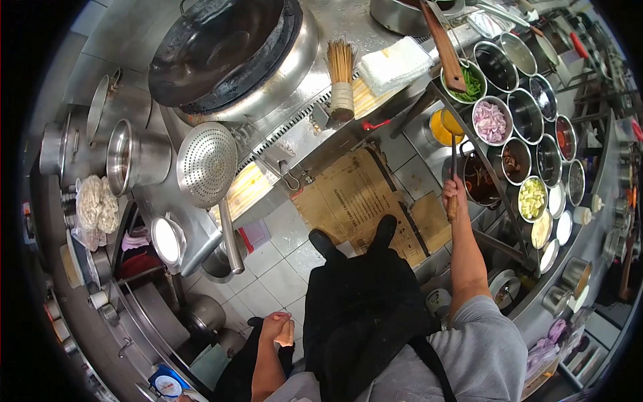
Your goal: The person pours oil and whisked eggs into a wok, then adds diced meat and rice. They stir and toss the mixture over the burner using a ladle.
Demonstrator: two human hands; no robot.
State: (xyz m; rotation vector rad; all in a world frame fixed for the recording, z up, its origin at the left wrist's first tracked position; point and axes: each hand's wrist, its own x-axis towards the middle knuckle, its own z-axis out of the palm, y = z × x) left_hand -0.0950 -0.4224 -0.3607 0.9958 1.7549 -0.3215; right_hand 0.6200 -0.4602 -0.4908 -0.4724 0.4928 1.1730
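My right hand (454, 193) is wrapped round the wooden handle of a long ladle (453, 159). The ladle's head overlaps a metal container of yellow contents (440, 127) under the counter's edge. Close by that hand is a pot of dark reddish liquid (479, 182) with pieces in it. Down by my left side, my left hand (276, 328) is closed with its fingers curled; I cannot tell whether anything is inside it. A perforated skimmer (207, 164) lies ahead of that hand, its handle (231, 248) sticking out over the counter edge.
A big wok (214, 47) sits on the stove, with a bamboo brush (341, 80) and folded white cloth (395, 65) nearby. Metal tubs hold chopped greens (469, 86), purple onion (490, 122) and pale green pieces (532, 199). Flattened cardboard (355, 201) covers the tiles. Dark clothing (244, 365) shows lower left.
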